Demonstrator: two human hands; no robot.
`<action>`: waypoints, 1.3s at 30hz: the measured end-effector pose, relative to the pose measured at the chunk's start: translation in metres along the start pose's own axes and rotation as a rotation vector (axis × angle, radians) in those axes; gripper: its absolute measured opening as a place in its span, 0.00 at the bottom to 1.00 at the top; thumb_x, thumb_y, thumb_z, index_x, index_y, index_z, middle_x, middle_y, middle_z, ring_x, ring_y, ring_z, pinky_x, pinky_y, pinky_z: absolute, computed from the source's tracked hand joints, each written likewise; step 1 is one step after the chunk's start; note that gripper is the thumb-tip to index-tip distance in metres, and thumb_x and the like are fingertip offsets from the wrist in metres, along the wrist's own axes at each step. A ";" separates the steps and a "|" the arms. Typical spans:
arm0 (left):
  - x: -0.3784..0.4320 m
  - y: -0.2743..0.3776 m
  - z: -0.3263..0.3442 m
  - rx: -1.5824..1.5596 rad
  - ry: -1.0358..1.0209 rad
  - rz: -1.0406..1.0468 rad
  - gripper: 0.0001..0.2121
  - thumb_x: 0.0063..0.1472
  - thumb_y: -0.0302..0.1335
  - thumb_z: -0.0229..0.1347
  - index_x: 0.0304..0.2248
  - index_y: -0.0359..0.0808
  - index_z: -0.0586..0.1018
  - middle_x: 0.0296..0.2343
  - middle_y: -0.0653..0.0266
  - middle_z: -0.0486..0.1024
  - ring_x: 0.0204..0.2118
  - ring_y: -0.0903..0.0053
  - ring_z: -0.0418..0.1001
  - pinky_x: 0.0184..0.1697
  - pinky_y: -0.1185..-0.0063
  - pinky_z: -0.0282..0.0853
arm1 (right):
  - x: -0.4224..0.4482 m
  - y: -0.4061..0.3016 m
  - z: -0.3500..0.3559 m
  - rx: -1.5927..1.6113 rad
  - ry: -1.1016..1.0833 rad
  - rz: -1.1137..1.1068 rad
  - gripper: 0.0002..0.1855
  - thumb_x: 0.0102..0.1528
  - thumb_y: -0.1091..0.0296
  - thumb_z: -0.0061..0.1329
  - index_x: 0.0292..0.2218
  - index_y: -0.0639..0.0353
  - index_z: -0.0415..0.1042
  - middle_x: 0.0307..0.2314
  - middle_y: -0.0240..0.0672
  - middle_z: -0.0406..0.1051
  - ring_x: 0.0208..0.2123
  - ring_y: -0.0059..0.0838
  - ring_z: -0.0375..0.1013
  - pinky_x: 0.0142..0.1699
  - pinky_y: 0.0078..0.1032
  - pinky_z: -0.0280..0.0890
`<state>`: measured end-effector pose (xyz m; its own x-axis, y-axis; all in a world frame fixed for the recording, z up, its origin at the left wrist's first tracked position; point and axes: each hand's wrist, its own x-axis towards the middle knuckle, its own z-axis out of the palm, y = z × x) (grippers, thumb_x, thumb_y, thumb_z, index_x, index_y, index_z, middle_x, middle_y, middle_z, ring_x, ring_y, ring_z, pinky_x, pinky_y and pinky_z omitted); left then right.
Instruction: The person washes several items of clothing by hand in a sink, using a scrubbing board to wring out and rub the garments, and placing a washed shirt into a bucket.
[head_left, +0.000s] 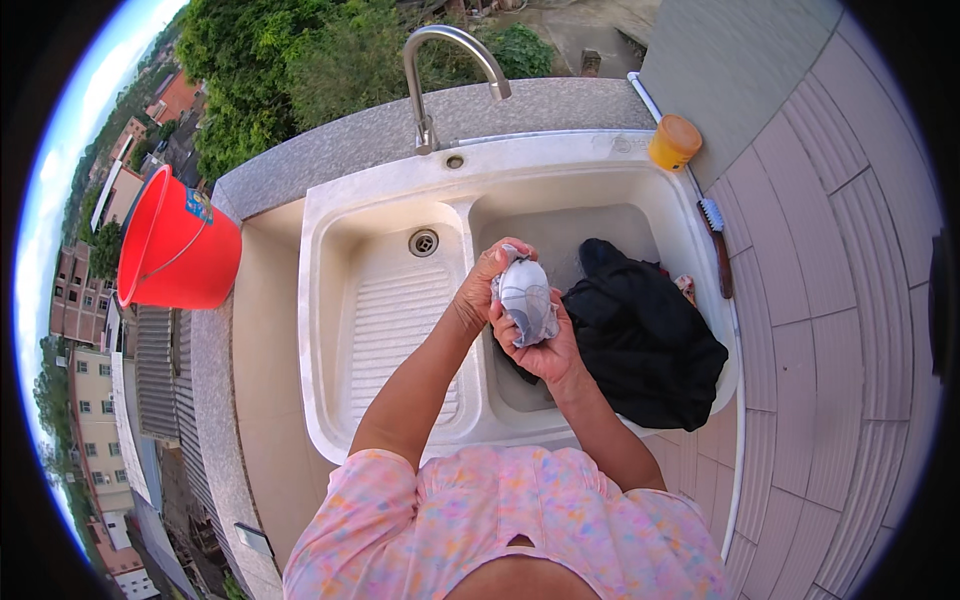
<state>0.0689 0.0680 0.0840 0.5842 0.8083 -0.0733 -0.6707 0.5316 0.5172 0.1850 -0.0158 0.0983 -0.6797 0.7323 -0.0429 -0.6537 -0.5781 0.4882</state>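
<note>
Above the divider and right basin of a white double sink (480, 420), both hands grip one small white-and-grey patterned cloth (527, 296). My left hand (480, 281) holds its upper left end, and my right hand (551, 352) cups the lower right from beneath. The cloth is bunched into a rounded bundle, so its full shape is hidden. Close to my right hand, a large black garment (637, 337) lies heaped in the right basin (607, 210), which holds shallow, cloudy water. Part of it rests over the basin's front rim. A dark blue cloth (598, 255) shows at its back edge.
The left basin has a ribbed washboard floor (401, 322) and a drain (424, 242). Behind rises a steel faucet (424, 82). A yellow tub (675, 142) and a wooden-handled brush (716, 247) sit along the right rim. A red bucket (184, 247) stands on the granite ledge (214, 375) at left.
</note>
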 end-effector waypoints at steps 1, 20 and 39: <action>0.003 0.005 -0.002 0.181 -0.062 -0.007 0.18 0.47 0.43 0.57 0.30 0.38 0.71 0.33 0.64 0.67 0.34 0.65 0.69 0.38 0.67 0.68 | 0.000 -0.003 -0.001 -0.053 0.027 0.071 0.34 0.41 0.54 0.51 0.46 0.62 0.57 0.38 0.46 0.60 0.34 0.32 0.63 0.38 0.26 0.62; 0.023 -0.028 0.005 1.746 0.379 -0.051 0.09 0.36 0.29 0.51 0.16 0.30 0.74 0.16 0.44 0.68 0.20 0.54 0.69 0.27 0.70 0.67 | 0.020 -0.018 -0.042 -1.539 0.760 -0.468 0.15 0.39 0.72 0.52 0.32 0.60 0.65 0.21 0.27 0.66 0.21 0.19 0.66 0.23 0.20 0.59; -0.016 -0.064 -0.023 1.871 0.518 -0.210 0.09 0.40 0.28 0.48 0.20 0.32 0.77 0.22 0.46 0.72 0.27 0.53 0.71 0.35 0.66 0.66 | 0.012 -0.030 -0.135 -2.415 0.821 -0.589 0.15 0.38 0.65 0.55 0.28 0.60 0.69 0.25 0.38 0.72 0.30 0.34 0.72 0.33 0.28 0.64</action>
<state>0.0920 0.0271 0.0329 0.1741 0.9478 -0.2671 0.8356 0.0013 0.5493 0.1516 -0.0381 -0.0346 0.0122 0.9888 -0.1487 0.5389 -0.1317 -0.8320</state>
